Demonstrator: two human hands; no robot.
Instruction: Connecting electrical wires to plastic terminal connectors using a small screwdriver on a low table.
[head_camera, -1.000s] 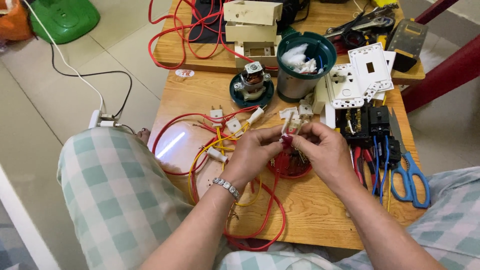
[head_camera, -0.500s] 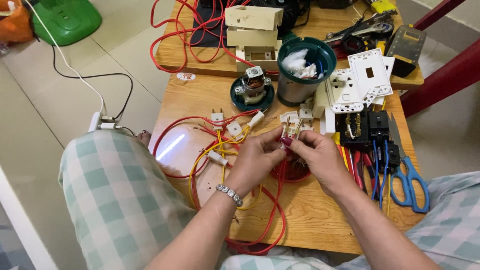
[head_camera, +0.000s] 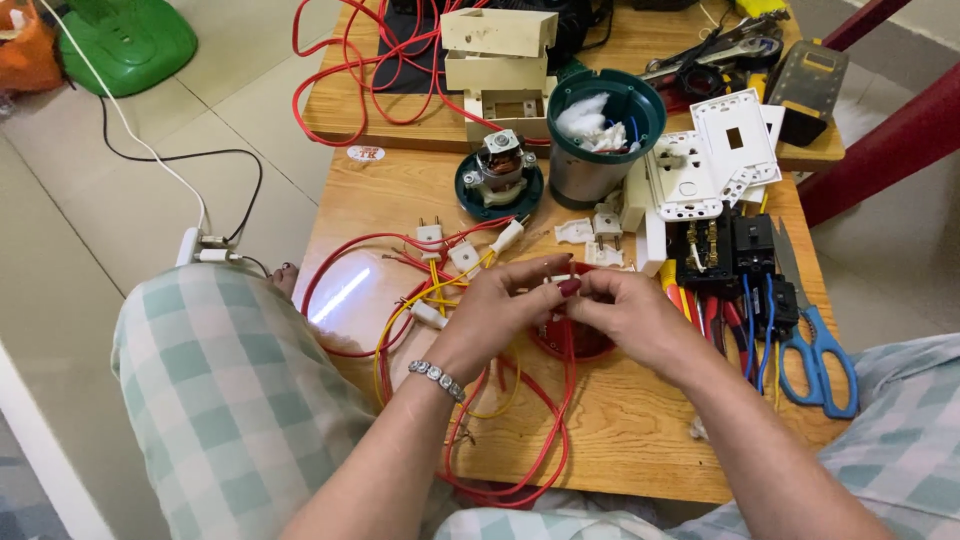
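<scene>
Both hands have drawn closer together over the middle of the wooden tabletop than a second ago, and the fingertips now meet around one small piece.

Going left to right: near the left edge, thin red and yellow wires loop across the wood, with a few small white two-pin plugs lying among them. A longer red wire loop trails toward the near edge.

Next comes the left hand, wearing a silver beaded bracelet at the wrist. Its grip is narrow, thumb and fingers pinched on a small white plug piece with metal pins held just above the tabletop centre. The right hand touches the same piece from the other side, its fingers also pinched tight on it. Beneath the hands lies a round red plastic part, mostly hidden.

Toward the far edge, a small electric motor on a dark green round base stands beside a dark green cylindrical cup with white wadding inside. Right of these lie white plastic wall switch plates, then black switch modules. Near the right edge rest blue-handled scissors. Beyond, a second wooden surface carries cream-coloured boxes and more red wire.
</scene>
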